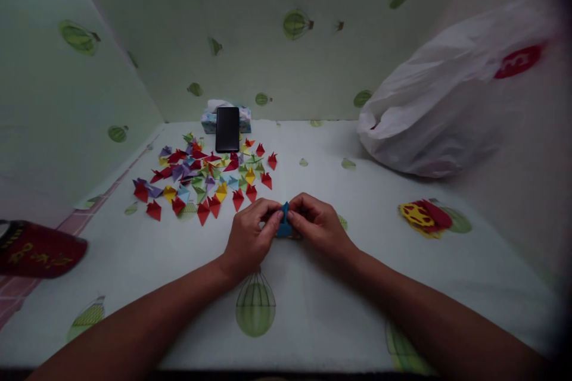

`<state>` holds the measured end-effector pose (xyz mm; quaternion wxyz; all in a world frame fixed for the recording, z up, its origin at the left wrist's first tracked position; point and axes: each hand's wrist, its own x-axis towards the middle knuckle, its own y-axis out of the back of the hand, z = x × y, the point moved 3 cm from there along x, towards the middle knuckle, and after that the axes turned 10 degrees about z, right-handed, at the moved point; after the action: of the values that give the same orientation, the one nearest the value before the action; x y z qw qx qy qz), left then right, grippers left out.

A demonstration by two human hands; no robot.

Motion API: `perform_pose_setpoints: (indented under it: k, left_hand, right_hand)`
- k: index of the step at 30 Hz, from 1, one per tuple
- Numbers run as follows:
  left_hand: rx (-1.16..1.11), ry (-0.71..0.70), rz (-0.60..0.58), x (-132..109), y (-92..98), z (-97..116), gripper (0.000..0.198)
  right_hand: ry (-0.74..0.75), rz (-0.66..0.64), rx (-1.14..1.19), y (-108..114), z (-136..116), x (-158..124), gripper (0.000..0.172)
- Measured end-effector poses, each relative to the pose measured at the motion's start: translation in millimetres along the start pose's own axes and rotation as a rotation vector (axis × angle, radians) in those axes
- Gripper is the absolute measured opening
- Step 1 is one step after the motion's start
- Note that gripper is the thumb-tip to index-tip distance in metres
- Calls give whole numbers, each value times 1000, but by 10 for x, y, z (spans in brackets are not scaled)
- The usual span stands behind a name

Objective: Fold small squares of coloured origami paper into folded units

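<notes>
Between both hands, over the middle of the table, is a small piece of folded blue paper with a narrow point sticking up. My left hand pinches its left side between thumb and forefinger. From the other side my right hand pinches it the same way, the two thumbs almost meeting. Something yellowish shows just under the blue paper, too little of it to name. Many folded paper cranes in red, yellow, purple, green and light blue lie spread to the left, beyond my left hand.
A black phone leans against a tissue box behind the cranes. At the right lie red and yellow cut-out pieces, with a white plastic bag behind them. A dark red can lies at the left edge.
</notes>
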<state>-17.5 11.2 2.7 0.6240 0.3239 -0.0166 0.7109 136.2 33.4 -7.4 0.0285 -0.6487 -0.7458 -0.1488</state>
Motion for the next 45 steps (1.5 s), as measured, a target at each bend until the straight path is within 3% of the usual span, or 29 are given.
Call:
perform_pose_setpoints:
  k: [8,16,28,33,40,45]
  left_hand:
    - [4,-44,17,13,6,32,8]
    - [-42,-2,-27,10,-4,30,10]
    - [75,-36,-53,28,-17,39,14]
    - [32,46,-103,21,-25,35,6]
    - [-36,126,-176,26,-32,19,10]
    - [-223,299,-251,31,-65,-30,15]
  right_hand:
    - [57,-14,-92,4,-35,-4,12]
    - [105,13,-165,16,-86,-21,13]
    - [1,2,46,10,-37,16,11]
    - [-50,-11,119,14,-32,30,11]
    - [-78,-35,146,17,-17,46,14]
    - [-93,-19,102,37,-16,45,17]
